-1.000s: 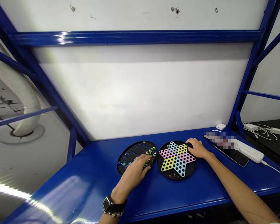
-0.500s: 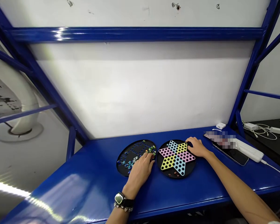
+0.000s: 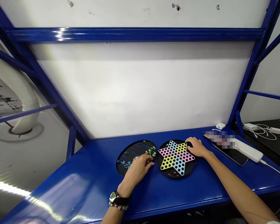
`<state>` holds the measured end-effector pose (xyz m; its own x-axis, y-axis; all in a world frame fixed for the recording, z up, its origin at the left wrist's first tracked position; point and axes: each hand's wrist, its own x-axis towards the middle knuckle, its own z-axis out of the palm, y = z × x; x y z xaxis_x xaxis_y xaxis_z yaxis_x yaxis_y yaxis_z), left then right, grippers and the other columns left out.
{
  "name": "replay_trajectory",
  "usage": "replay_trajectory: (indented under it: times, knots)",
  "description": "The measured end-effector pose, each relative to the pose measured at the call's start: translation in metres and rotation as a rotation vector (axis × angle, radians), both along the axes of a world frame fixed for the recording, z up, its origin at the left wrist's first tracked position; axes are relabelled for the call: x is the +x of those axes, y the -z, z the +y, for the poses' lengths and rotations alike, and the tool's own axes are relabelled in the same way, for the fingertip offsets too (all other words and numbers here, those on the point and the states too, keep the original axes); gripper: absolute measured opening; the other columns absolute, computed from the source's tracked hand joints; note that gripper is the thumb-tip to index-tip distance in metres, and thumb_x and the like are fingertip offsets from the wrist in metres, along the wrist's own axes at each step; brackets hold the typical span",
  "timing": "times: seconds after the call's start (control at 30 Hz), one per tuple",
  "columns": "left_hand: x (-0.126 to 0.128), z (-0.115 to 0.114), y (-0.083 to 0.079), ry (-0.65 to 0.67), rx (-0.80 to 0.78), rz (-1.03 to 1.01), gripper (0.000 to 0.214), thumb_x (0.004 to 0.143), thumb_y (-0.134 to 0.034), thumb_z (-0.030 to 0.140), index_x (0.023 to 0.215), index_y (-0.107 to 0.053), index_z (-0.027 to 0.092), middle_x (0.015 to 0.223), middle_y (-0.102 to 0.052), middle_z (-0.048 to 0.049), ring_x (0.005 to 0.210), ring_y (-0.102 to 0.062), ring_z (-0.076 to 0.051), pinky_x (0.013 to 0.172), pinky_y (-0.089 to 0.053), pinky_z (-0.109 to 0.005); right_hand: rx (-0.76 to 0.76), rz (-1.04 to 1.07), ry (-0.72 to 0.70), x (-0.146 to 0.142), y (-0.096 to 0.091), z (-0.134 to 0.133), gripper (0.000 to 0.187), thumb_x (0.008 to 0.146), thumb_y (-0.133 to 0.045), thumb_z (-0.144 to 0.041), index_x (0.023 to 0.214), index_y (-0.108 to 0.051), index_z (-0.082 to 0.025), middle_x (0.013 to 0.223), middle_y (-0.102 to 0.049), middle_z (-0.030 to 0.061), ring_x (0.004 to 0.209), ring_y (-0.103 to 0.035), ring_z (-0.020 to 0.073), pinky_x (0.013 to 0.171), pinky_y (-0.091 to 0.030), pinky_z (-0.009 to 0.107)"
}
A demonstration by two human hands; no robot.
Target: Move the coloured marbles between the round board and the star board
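My left hand (image 3: 138,168) is over the near right edge of a round black tray (image 3: 133,150), its fingers curled together around what looks like a red marble (image 3: 148,161), partly hidden. Green marbles (image 3: 151,151) sit in the tray just beyond my fingertips, and blue ones (image 3: 123,162) lie on its left side. My right hand (image 3: 196,147) grips the upper right edge of a Chinese checkers board (image 3: 175,154), a star of pink, yellow and light blue points with dark holes. Several red marbles (image 3: 175,173) rest in the black rim below the star.
Both trays stand on a blue metal table (image 3: 177,199) against a white wall. To the right lie a black phone (image 3: 233,154), a white power bank (image 3: 249,151) with a cable, and a small white case (image 3: 220,126). A blue frame (image 3: 140,34) surrounds the work area.
My left hand has drawn back slightly towards me and left, its fingers curling in, uncovering more green marbles. My right hand stays at the board's edge.
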<state>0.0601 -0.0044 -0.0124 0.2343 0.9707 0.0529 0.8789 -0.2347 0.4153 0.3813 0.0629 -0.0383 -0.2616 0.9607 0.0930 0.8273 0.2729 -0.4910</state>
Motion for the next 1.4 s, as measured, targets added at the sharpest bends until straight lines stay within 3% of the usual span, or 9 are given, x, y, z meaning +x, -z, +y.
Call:
replay_trajectory:
  times: [0.4, 0.7, 0.93, 1.13, 1.27, 1.4]
  knots:
    - [-0.01, -0.001, -0.009, -0.03, -0.112, -0.001, 0.013, 0.083, -0.053, 0.029, 0.084, -0.065, 0.021, 0.08, -0.072, -0.0022, 0.077, -0.067, -0.019, 0.066, -0.043, -0.026, -0.008, 0.023, -0.002, 0.0, 0.001, 0.001, 0.024, 0.083, -0.045, -0.025, 0.102, -0.06, -0.025, 0.113, -0.062, 0.0043, 0.109, -0.05, 0.0246, 0.095, -0.033, 0.043]
    - [-0.015, -0.002, -0.007, -0.018, -0.097, 0.089, 0.02, 0.084, -0.053, 0.031, 0.096, -0.067, 0.023, 0.091, -0.072, -0.0024, 0.093, -0.065, -0.022, 0.074, -0.044, -0.027, -0.013, 0.023, -0.008, 0.0, 0.001, 0.001, 0.025, 0.083, -0.045, -0.024, 0.103, -0.06, -0.025, 0.113, -0.062, 0.0046, 0.11, -0.05, 0.0248, 0.095, -0.033, 0.044]
    - [-0.016, -0.002, -0.014, 0.004, -0.086, 0.042, 0.016, 0.084, -0.054, 0.032, 0.085, -0.066, 0.022, 0.083, -0.071, -0.0023, 0.081, -0.065, -0.02, 0.069, -0.044, -0.026, -0.007, 0.018, -0.006, -0.001, 0.0, 0.0, 0.027, 0.083, -0.044, -0.023, 0.105, -0.06, -0.024, 0.114, -0.062, 0.0051, 0.11, -0.05, 0.0249, 0.095, -0.033, 0.042]
    - [0.022, -0.021, -0.025, 0.148, 0.069, -0.164, 0.018, 0.09, -0.053, 0.036, 0.094, -0.065, 0.024, 0.09, -0.07, -0.0003, 0.081, -0.063, -0.017, 0.073, -0.046, -0.026, -0.007, 0.009, -0.006, -0.001, 0.0, -0.001, 0.026, 0.082, -0.045, -0.023, 0.103, -0.06, -0.024, 0.113, -0.063, 0.0053, 0.109, -0.05, 0.025, 0.095, -0.033, 0.043]
    - [0.057, -0.031, -0.014, 0.316, 0.092, -0.194, 0.014, 0.092, -0.053, 0.032, 0.095, -0.066, 0.025, 0.096, -0.069, 0.0, 0.087, -0.063, -0.016, 0.078, -0.047, -0.026, 0.005, 0.009, -0.008, -0.001, 0.002, 0.001, 0.028, 0.082, -0.046, -0.022, 0.105, -0.061, -0.024, 0.114, -0.063, 0.0056, 0.11, -0.05, 0.0251, 0.094, -0.033, 0.042]
    - [0.067, -0.03, -0.003, 0.419, 0.109, -0.174, 0.012, 0.092, -0.058, 0.03, 0.099, -0.066, 0.027, 0.099, -0.069, 0.0012, 0.092, -0.062, -0.015, 0.082, -0.047, -0.025, 0.015, -0.003, -0.002, -0.001, 0.005, 0.003, 0.027, 0.082, -0.047, -0.024, 0.105, -0.06, -0.024, 0.116, -0.063, 0.0049, 0.11, -0.051, 0.0251, 0.093, -0.034, 0.042]
